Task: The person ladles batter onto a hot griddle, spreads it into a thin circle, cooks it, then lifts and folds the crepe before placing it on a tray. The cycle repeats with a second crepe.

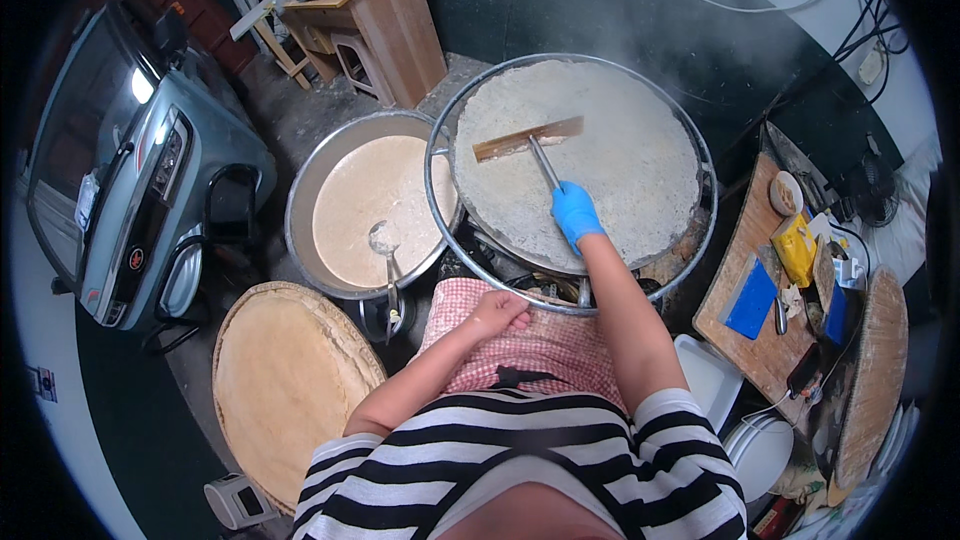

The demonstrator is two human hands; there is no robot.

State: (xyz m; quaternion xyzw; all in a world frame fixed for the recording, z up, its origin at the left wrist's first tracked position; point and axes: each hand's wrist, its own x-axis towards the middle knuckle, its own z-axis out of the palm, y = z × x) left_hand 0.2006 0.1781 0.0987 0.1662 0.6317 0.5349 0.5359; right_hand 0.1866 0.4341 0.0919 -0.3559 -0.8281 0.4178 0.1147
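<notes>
My right hand, in a blue glove, is closed round the metal handle of a wooden batter spreader. The spreader's flat blade lies on a thin layer of pale batter that covers a large round griddle. A metal ring runs around the griddle. Bare and loosely curled, my left hand rests at the red checked apron, close to the ring's near edge. Whether anything is inside its fingers is hidden.
Left of the griddle stands a big metal basin of batter with a ladle in it. A stack of round flatbreads lies at lower left. A vehicle is parked at far left. On the right, a wooden table holds a blue scraper.
</notes>
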